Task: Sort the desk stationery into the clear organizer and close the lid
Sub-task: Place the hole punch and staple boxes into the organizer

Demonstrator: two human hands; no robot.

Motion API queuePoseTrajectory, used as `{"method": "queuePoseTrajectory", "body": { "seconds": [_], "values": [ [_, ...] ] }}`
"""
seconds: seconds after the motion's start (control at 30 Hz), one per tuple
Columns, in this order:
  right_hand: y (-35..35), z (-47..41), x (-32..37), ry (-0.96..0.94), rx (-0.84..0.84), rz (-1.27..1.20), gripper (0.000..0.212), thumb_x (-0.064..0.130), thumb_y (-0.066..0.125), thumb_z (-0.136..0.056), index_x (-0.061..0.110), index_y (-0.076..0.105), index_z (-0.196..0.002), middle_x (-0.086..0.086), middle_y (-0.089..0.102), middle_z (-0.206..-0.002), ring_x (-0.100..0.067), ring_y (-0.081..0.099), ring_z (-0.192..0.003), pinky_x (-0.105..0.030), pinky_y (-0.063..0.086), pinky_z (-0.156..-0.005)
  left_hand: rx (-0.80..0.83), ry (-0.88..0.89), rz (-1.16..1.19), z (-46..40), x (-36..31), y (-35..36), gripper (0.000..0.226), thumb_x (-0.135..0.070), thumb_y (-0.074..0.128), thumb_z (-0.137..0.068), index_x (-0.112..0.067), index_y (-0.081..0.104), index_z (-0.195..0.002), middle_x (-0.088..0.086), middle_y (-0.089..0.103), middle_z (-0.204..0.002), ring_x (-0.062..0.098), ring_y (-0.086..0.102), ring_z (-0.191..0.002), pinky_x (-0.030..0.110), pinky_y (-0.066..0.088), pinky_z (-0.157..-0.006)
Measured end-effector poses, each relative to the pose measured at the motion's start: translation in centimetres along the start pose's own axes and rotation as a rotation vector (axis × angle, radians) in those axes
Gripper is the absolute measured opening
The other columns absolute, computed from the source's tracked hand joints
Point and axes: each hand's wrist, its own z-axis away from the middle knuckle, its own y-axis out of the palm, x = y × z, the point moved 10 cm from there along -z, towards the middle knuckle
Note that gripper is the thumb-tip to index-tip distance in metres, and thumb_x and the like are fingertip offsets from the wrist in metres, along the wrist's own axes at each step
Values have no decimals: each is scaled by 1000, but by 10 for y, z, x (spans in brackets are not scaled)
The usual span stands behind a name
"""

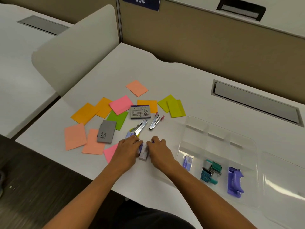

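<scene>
**Clear plastic half filled, both hands gathering small boxes**

Clear plastic marks the goal: the organizer (219, 146) lies open toward the right edge of the tabletop (181, 76), its lid (283, 180) folded out flat beyond it. Three near compartments already hold a small box, teal and grey binder clips (211, 171) and a purple staple remover (235, 180), kept apart by kind.

Near the front edge, the left hand (128, 149) and right hand (158, 151) press in from either side on a small pale box (143, 153) between them, fingers curled narrow around it; this looks like squaring up small boxes to lift them together, though blur hides the exact grip.

Two staplers (140, 127), a white box (140, 111), a grey case (106, 131) and loose sticky notes (121, 104) in orange, pink, green and yellow remain spread mid-tabletop, so much sorting seems left.
</scene>
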Motion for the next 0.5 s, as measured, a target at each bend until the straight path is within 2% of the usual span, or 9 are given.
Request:
{"method": "queuePoseTrajectory", "body": {
  "seconds": [0.1,0.2,0.27,0.37,0.5],
  "values": [
    [-1,0,1,-7,-7,-10,33,25,66,-91,12,56,-120,-10,48,-121,-25,50,-102,-36,53,-83,5,-13,-14,0,2,-1,56,-23,75,-78,-18,55,-130,3,56,-133,25,34,-139,44,27,-111],
    [-9,1,-2,-5,-42,-49,33,23,66,-91,14,57,-122,-9,50,-123,-25,51,-102,-36,53,-84,-3,-48,-19,1,4,-4,53,-33,71,-82,-22,53,-131,0,54,-136,21,31,-140,44,16,-116],
    [-20,4,-6,-1,-83,-99,35,16,65,-90,14,57,-124,-8,50,-127,-26,51,-104,-35,52,-84,-38,-101,69,3,6,-11,53,-36,70,-82,-22,53,-130,0,54,-135,20,35,-137,43,18,-115],
    [-42,13,-15,-6,-145,-171,41,7,63,-87,16,57,-127,-7,50,-130,-28,53,-105,-32,49,-84,-101,-133,195,7,-2,-23,55,-36,74,-79,-19,54,-128,2,56,-129,22,45,-126,40,32,-109],
    [-70,30,-36,49,-200,-270,43,9,63,-88,17,57,-130,-4,52,-131,-25,54,-110,-29,46,-86,-145,-92,289,5,-24,-39,58,-38,74,-79,-19,53,-129,1,56,-126,20,46,-123,34,37,-102]
  ]
}}
